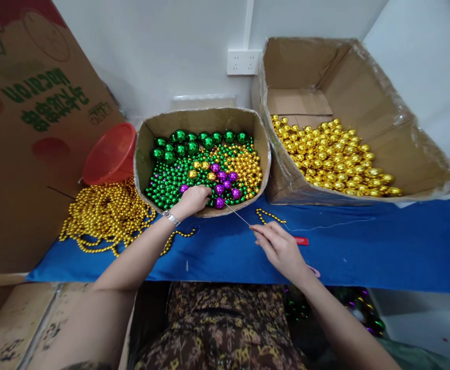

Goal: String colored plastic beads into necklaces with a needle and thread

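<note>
My right hand (281, 251) pinches a thin needle-like wire (237, 214), whose far end reaches a purple bead (219, 203) at the front rim of the oval cardboard box (140, 169). Over that rim, my left hand (194, 200) is closed, fingertips curled down among the beads; whatever they hold is hidden. Several larger purple beads (222, 176) and gold beads (197, 165) lie beside it. Small green beads (171, 177), small gold beads (244, 167) and large green balls (180, 136) fill the box around them.
A taller cardboard box (382, 118) with gold beads (336, 154) stands at right. Gold bead strands (105, 216) and a red bowl (111, 154) are at left. A short gold strand (263, 213), pale thread (333, 226) and red item (301, 241) lie on the blue cloth (363, 257).
</note>
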The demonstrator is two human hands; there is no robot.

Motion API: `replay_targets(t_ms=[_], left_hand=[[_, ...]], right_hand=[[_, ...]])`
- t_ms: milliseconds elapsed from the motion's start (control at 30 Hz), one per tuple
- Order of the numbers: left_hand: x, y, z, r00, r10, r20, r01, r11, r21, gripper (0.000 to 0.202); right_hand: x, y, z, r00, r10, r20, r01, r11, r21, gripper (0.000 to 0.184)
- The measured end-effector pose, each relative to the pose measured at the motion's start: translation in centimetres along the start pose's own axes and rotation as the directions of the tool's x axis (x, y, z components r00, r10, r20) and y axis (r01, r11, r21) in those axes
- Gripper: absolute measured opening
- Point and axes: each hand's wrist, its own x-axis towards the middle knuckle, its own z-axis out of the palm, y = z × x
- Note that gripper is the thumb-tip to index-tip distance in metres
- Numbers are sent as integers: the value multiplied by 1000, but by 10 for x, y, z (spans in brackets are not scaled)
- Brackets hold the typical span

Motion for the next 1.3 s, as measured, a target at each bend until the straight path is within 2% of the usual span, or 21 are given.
replay_targets(t_ms=[167,367,533,600,633,667,700,733,767,800,833,867,933,1000,1300], left_hand=[[8,6,1,998,-50,39,49,998,40,20],[5,7,2,995,-90,48,89,996,8,20],[1,3,3,995,-102,-6,100,989,-112,17],[-2,3,2,992,-113,-48,97,962,-256,16],[-6,4,1,989,-131,-72,89,905,-416,16],[-9,6,0,984,-154,-86,69,785,-615,16],[-14,8,-2,981,-177,-84,38,590,-807,16],[-19,11,-3,980,-190,-64,6,346,-938,18],[-25,14,-4,982,-186,-34,-13,112,-994,19],[-30,18,-6,985,-171,-3,-13,-58,-998,19],[-35,21,-7,987,-160,23,-6,-177,-984,19],[-39,24,-8,986,-159,44,2,-257,-967,18],[-45,29,-8,982,-175,75,9,-350,-937,16],[-49,31,-7,978,-188,87,5,-400,-916,16],[-59,33,-1,981,-160,105,17,-473,-881,17]], right_hand=[[-1,0,5,999,-40,-9,40,999,-14,23],[-5,1,8,1000,-6,4,6,1000,-11,20],[-5,-1,9,1000,-13,-3,13,1000,-8,20],[-4,-2,10,1000,-15,-13,15,1000,-4,20],[-4,-2,10,1000,-16,-17,16,1000,-1,20],[-3,-3,10,1000,-17,-21,17,1000,2,20],[-3,-4,11,1000,-18,-25,18,1000,3,20],[-2,-5,11,999,-19,-27,19,1000,3,20],[-2,-6,11,999,-21,-27,21,1000,1,21],[-1,-6,11,999,-22,-25,22,1000,-2,21],[-1,-7,12,1000,-22,-22,22,1000,-7,22],[0,-8,12,1000,-24,-19,24,1000,-13,22],[1,-10,12,1000,-27,-10,26,999,-25,22],[2,-11,13,1000,-28,-5,28,999,-34,22],[4,-12,15,999,-43,0,43,997,-58,22]])
